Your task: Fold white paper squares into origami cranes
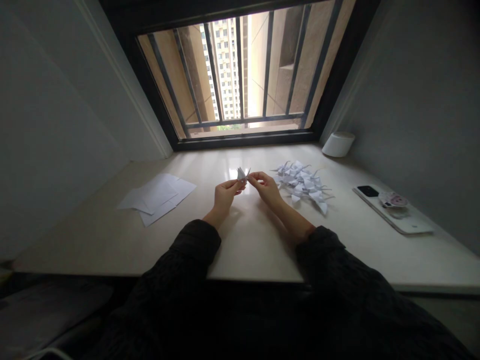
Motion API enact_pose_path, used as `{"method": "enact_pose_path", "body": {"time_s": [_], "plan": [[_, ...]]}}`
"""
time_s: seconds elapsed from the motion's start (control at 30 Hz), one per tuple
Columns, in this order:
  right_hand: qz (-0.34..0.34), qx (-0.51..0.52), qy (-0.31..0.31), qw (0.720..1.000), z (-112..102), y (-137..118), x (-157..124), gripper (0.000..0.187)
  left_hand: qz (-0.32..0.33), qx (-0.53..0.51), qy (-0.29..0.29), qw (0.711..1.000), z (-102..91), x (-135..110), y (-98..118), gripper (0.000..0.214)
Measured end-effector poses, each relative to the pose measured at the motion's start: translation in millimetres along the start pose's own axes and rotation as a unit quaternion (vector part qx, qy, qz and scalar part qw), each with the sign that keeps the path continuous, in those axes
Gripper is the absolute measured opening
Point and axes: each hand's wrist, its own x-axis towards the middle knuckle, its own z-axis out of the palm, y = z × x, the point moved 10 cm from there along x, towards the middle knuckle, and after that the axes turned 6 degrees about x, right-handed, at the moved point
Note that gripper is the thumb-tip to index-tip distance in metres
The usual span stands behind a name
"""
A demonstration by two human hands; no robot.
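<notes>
A small folded piece of white origami paper [242, 174] is pinched between both hands, above the middle of the worktop [255, 255]. Fingers hide its lower part, so its full shape and long axis are hard to make out; two pointed tips show, angling up and away toward the window. Dark knitted sleeves [191, 250] fill the bottom of the view, and both bare forearms angle inward from them until the hands nearly meet. The left hand [225, 194] curls closely around the near side of the paper. The right hand [265, 189] reaches in from the other side, its fingertips closed in a narrow pinch on the paper.

Just past the right hand, a heap of folded paper cranes [302, 185] lies on the worktop, so overlapped that single pieces are hard to separate. Left of the hands, loose white paper sheets [155, 197] lie fanned over one another. Farther right lies a phone [392, 207] in a pale case, with a round printed grip on it. A white cylindrical container [338, 144] stands in the far corner, beside a barred window [240, 75].
</notes>
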Motion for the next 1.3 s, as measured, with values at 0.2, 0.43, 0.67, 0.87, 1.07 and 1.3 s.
{"method": "enact_pose_path", "body": {"time_s": [0.2, 0.43, 0.67, 0.87, 1.07, 1.3], "plan": [[0.013, -0.020, -0.005, 1.000, 0.1, 5.6, -0.6, 0.032, -0.009, -0.006, -0.005, 1.000, -0.4, 1.4, -3.7, 0.039], [-0.002, -0.046, 0.019, 0.999, -2.3, 5.3, -1.9, 0.026, 0.009, 0.047, -0.043, 0.998, 5.6, 0.6, -2.1, 0.035], [-0.039, -0.085, 0.045, 0.995, -2.9, 1.0, -5.3, 0.024, -0.001, 0.044, -0.024, 0.999, 5.9, -1.8, 1.0, 0.036], [-0.021, -0.066, 0.063, 0.996, -2.6, 4.0, -7.6, 0.024, -0.012, 0.008, 0.001, 1.000, 4.7, -0.7, -3.3, 0.035], [-0.022, -0.062, 0.071, 0.995, -2.1, 2.9, -9.5, 0.025, 0.010, 0.023, 0.013, 1.000, 2.8, -1.7, 1.4, 0.034], [-0.034, -0.072, 0.073, 0.994, -5.0, -2.8, -10.6, 0.027, 0.034, 0.065, -0.004, 0.997, 4.8, -2.1, 8.1, 0.035]]}}
